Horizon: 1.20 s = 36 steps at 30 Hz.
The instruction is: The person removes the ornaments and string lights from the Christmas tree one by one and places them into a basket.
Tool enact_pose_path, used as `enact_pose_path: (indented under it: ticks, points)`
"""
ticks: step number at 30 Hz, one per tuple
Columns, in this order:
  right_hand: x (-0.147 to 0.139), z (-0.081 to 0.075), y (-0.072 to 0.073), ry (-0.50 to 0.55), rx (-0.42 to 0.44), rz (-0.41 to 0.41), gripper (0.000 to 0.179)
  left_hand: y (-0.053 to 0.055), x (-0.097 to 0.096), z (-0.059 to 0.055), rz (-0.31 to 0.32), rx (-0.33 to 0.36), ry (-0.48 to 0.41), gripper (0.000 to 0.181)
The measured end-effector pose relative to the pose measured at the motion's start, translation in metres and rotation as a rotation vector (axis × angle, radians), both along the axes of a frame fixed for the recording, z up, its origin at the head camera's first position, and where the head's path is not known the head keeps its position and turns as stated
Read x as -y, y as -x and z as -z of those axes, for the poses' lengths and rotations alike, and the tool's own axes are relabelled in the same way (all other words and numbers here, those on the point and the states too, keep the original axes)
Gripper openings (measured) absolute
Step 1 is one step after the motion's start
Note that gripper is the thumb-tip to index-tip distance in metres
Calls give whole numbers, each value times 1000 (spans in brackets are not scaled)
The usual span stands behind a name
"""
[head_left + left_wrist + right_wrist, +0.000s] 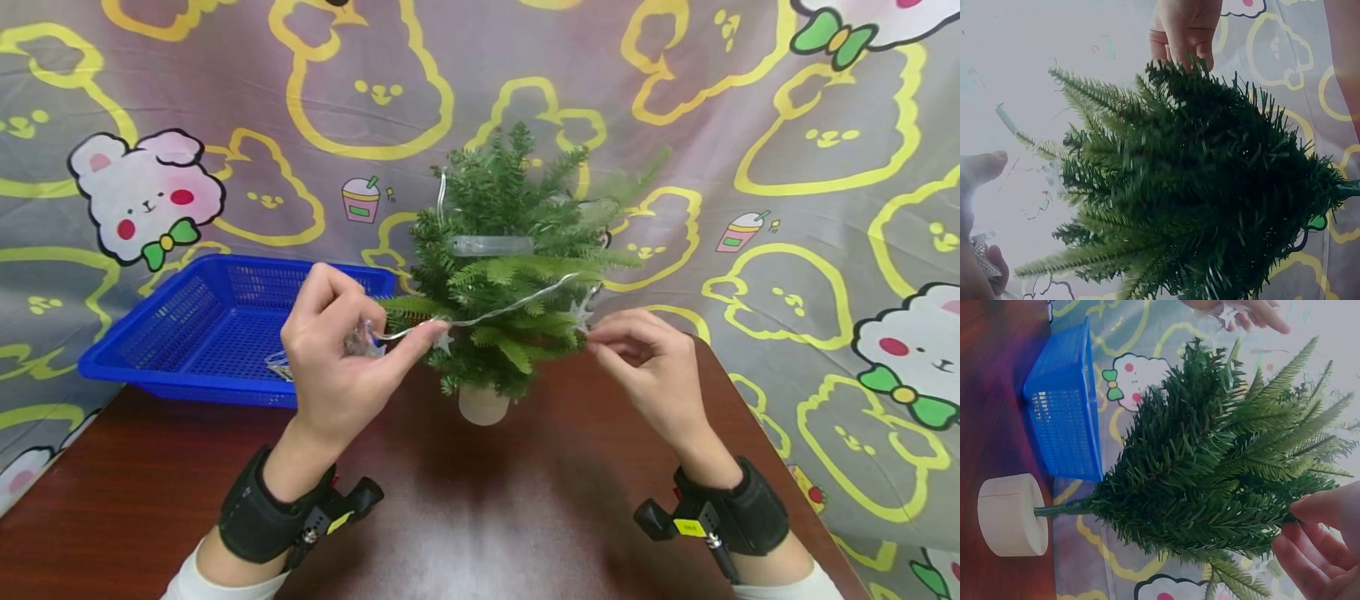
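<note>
A small artificial Christmas tree (510, 200) stands on a round pale wooden base (482, 408). Across its front runs a clear string of lights (510, 308) with star-shaped pieces. My left hand (333, 367) holds a bunch of this string in curled fingers, the thumb along the strand; one star (444, 342) hangs by the thumb tip. On the tree's right side, my right hand (652, 367) pinches a branch tip between thumb and fingers, close to another star (581, 315). In the right wrist view, those fingertips (1302, 509) meet the green needles. A clear plastic tube-like piece (491, 245) lies across the upper branches.
A blue perforated basket (187, 385) stands left of the tree, with a small wire-like item (279, 365) inside. The brown table (480, 517) reaches back to a patterned cloth (495, 50). Each wrist wears a black strap (258, 508) with a camera.
</note>
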State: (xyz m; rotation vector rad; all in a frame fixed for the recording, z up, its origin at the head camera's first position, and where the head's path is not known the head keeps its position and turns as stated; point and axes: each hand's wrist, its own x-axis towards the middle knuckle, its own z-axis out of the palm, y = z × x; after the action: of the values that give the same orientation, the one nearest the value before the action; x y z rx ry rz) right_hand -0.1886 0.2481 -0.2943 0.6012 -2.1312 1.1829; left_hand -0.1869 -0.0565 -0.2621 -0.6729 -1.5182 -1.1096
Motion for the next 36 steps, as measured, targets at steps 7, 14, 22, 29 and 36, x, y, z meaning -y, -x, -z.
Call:
enact_pose_path:
  ticks: [7, 14, 22, 29, 36]
  points:
    - [4, -1, -6, -9, 24, -15, 19, 0, 0, -1, 38, -70, 49, 51]
    - [6, 0, -8, -34, 8, -9, 19, 0, -1, -1, 39, -58, 58, 42]
    - [9, 2, -10, -38, 4, -21, 20, 1, -2, 2, 10, 76, 121, 18]
    - [11, 3, -13, -38, -2, -36, 22, 2, -3, 4, -16, 134, 157, 29]
    - [12, 3, -15, -48, -2, -39, 23, 2, -4, 4, -27, 144, 122, 50]
